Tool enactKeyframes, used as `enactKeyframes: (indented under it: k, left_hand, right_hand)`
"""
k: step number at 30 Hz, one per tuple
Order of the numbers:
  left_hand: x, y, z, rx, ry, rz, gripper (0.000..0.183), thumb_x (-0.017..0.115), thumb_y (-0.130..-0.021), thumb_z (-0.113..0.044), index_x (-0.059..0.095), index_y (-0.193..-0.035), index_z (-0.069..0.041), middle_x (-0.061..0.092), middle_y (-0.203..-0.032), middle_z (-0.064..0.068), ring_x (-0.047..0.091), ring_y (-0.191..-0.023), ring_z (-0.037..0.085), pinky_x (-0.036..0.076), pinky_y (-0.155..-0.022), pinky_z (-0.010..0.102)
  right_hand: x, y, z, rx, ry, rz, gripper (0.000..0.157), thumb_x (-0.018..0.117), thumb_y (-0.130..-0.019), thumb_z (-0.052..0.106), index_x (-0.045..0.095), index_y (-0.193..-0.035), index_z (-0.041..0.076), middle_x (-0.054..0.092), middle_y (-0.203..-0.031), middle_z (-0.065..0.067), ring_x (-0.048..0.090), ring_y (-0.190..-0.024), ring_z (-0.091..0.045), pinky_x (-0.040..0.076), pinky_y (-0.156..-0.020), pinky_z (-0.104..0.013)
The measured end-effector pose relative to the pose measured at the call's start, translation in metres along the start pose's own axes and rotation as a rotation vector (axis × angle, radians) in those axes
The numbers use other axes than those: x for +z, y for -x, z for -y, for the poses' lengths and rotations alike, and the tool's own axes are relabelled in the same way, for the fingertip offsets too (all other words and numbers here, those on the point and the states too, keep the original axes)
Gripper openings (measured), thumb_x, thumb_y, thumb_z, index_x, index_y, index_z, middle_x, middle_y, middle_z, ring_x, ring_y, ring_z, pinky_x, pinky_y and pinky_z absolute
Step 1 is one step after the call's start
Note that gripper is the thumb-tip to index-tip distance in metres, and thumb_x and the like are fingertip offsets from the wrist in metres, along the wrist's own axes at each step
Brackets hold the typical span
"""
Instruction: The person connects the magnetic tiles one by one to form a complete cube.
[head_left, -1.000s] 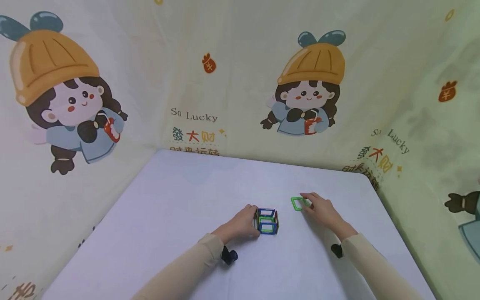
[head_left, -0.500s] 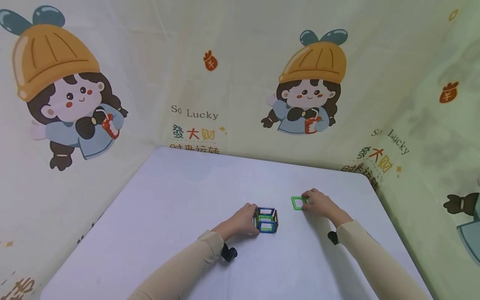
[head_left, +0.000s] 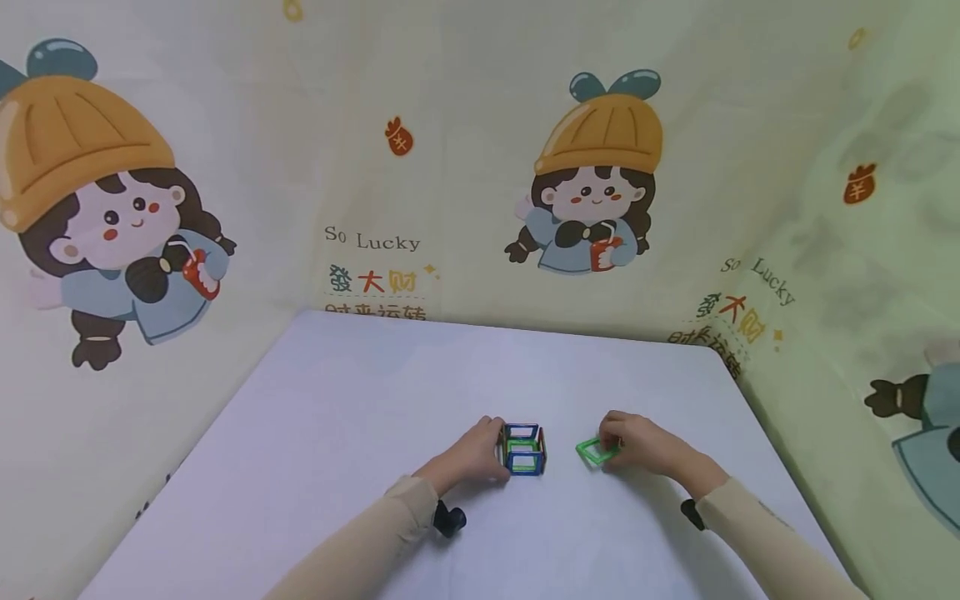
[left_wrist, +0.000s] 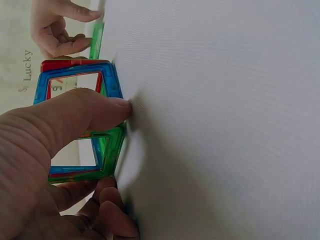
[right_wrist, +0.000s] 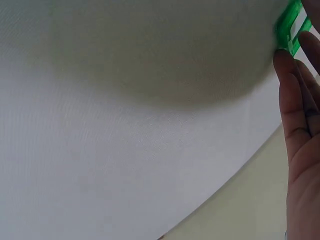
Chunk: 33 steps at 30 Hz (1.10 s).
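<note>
My left hand holds a small open box of magnetic tiles from its left side. The box has blue, green and red frame tiles. In the left wrist view, the thumb lies across the near face of the box, and the other fingers curl below it. To the right, my right hand pinches a green square magnetic tile, low over the table and apart from the box. The fingers hide the tile's right part. In the right wrist view, only a piece of the green tile shows at the fingertips.
Both hands work over a white-covered table. A patterned cloth with cartoon prints stands along its back and sides. Dark wrist-worn devices, like the one under the left wrist, hang close above the surface.
My right hand has closed on the green tile and drawn it nearer to me, turning it so a corner faces the box. My left hand keeps its hold; the head view has shifted slightly.
</note>
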<state>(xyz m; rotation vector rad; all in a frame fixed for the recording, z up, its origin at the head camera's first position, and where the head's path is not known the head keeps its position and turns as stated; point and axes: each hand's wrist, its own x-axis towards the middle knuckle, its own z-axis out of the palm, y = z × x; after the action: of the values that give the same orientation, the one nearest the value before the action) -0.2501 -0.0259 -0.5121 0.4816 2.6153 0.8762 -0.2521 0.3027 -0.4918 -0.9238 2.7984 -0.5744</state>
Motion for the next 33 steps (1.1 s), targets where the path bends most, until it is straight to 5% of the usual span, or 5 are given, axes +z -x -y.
enactKeyframes:
  k: [7,12,19,27,33]
  left_hand:
    - [0.006,0.007,0.006,-0.015,0.056,-0.002,0.079,0.093,-0.072,-0.018,0.054,-0.139,-0.006,0.056,-0.114,0.004,0.057,-0.104,0.018,0.051,-0.104,0.045]
    - [0.007,0.011,0.003,-0.016,0.059,0.015,0.081,0.094,-0.071,-0.017,0.055,-0.142,-0.01,0.056,-0.113,0.004,0.058,-0.102,0.018,0.053,-0.098,0.044]
    - [0.001,0.01,0.001,-0.015,0.03,0.01,0.08,0.095,-0.072,-0.016,0.056,-0.142,-0.014,0.056,-0.112,0.004,0.058,-0.099,0.019,0.054,-0.092,0.042]
    - [0.001,0.011,-0.002,0.008,0.044,0.022,0.078,0.094,-0.072,-0.017,0.057,-0.141,-0.014,0.056,-0.111,0.004,0.058,-0.1,0.019,0.054,-0.091,0.041]
    - [-0.003,0.006,0.0,0.001,0.021,0.009,0.079,0.095,-0.071,-0.018,0.058,-0.142,-0.016,0.057,-0.111,0.003,0.058,-0.1,0.018,0.054,-0.092,0.041]
  right_hand:
    - [0.006,-0.001,0.006,0.085,-0.047,0.098,0.027,0.09,-0.08,0.021,0.07,-0.099,0.019,0.065,-0.113,0.003,0.059,-0.092,-0.007,0.052,-0.08,-0.028]
    - [0.009,0.004,0.011,0.129,0.108,0.084,0.05,0.09,-0.077,0.035,0.07,-0.121,0.022,0.063,-0.106,0.01,0.055,-0.085,-0.007,0.051,-0.077,-0.032]
    - [-0.001,-0.004,0.003,0.062,0.362,-0.031,0.044,0.086,-0.073,0.047,0.073,-0.107,0.021,0.062,-0.097,0.012,0.054,-0.08,-0.004,0.052,-0.082,-0.042]
    - [-0.026,-0.012,-0.013,0.132,0.402,-0.092,0.04,0.085,-0.072,0.05,0.073,-0.097,0.021,0.059,-0.086,0.015,0.052,-0.078,-0.005,0.042,-0.077,-0.038]
    - [-0.041,-0.025,0.0,0.071,0.427,-0.198,0.037,0.084,-0.072,0.048,0.073,-0.094,0.02,0.059,-0.082,0.013,0.053,-0.077,-0.007,0.039,-0.075,-0.038]
